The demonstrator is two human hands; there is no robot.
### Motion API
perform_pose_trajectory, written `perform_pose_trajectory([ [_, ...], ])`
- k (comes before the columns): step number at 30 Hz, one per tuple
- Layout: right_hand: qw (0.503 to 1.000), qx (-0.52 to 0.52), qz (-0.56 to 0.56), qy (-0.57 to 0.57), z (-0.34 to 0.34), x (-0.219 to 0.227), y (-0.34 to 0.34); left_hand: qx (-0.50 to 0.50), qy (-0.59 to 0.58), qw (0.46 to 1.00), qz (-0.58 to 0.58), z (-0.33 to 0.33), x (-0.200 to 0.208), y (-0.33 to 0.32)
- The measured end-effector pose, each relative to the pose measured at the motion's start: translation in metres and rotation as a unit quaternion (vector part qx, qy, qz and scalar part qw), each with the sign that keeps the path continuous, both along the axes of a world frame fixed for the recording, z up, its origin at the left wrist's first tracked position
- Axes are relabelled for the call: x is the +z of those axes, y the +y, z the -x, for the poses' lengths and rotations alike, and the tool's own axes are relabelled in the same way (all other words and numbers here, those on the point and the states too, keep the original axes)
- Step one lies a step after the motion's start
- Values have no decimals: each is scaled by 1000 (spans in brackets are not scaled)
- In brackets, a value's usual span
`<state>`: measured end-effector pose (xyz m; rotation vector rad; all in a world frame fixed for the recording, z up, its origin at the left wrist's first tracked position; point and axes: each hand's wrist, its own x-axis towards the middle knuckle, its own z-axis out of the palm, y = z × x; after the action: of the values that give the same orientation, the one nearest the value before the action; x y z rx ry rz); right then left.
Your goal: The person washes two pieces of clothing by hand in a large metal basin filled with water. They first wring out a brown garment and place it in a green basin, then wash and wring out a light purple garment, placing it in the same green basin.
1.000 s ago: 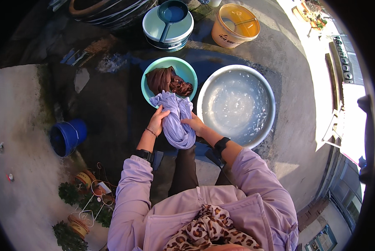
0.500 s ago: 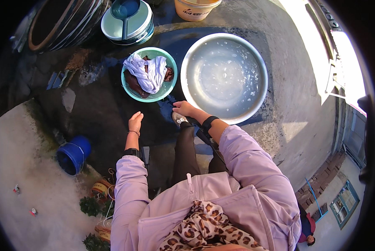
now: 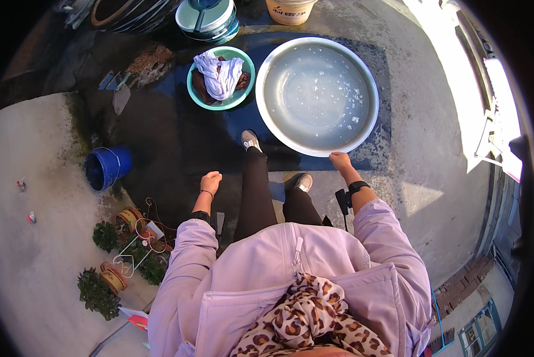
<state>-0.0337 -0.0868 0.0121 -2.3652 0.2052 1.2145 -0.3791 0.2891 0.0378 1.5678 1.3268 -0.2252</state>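
Silvery metal, round and so without a long axis, makes the wide washbasin (image 3: pixel 276 137), which in the head view lies at 11 o'clock from my right hand (image 3: pixel 340 160). That hand is nearer; its curled fingers are right at the basin's rim, at about 5 o'clock on it, though I cannot tell whether they touch. Nothing shows in its loose fist. My left hand (image 3: pixel 210 182) is curled and looks bare too, with the basin well apart, between 1 and 2 o'clock. At 12 o'clock from it is the mint-green basin (image 3: pixel 222 107), where the lavender cloth (image 3: pixel 221 80) lies crumpled over the brown cloth (image 3: pixel 200 87), with no clear long axis.

One second ago both my hands held that lavender cloth; now it is out of them. Half a second ago my right hand was off the metal basin's 7 to 8 o'clock side, near one shoe (image 3: pixel 251 140); now it has swung round to 5, and my other shoe (image 3: pixel 304 182) shows.
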Motion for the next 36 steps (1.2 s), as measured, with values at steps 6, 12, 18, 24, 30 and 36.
perform_pose_trajectory([
  [6,997,-47,-51,-32,26,13,-48,4,50,999,-5,33,23,-23],
  [12,986,-162,-51,-6,60,0,-51,-54,92,994,-38,68,35,32],
  [18,980,-189,-45,-47,107,41,37,-92,14,992,-91,109,44,124],
  [24,979,-134,-136,66,134,88,165,-10,127,992,-28,189,24,211],
  [30,972,-131,-185,57,136,88,207,-214,288,932,-44,171,14,214],
  [36,998,-52,-36,5,83,2,235,-105,3,994,-33,50,44,211],
])
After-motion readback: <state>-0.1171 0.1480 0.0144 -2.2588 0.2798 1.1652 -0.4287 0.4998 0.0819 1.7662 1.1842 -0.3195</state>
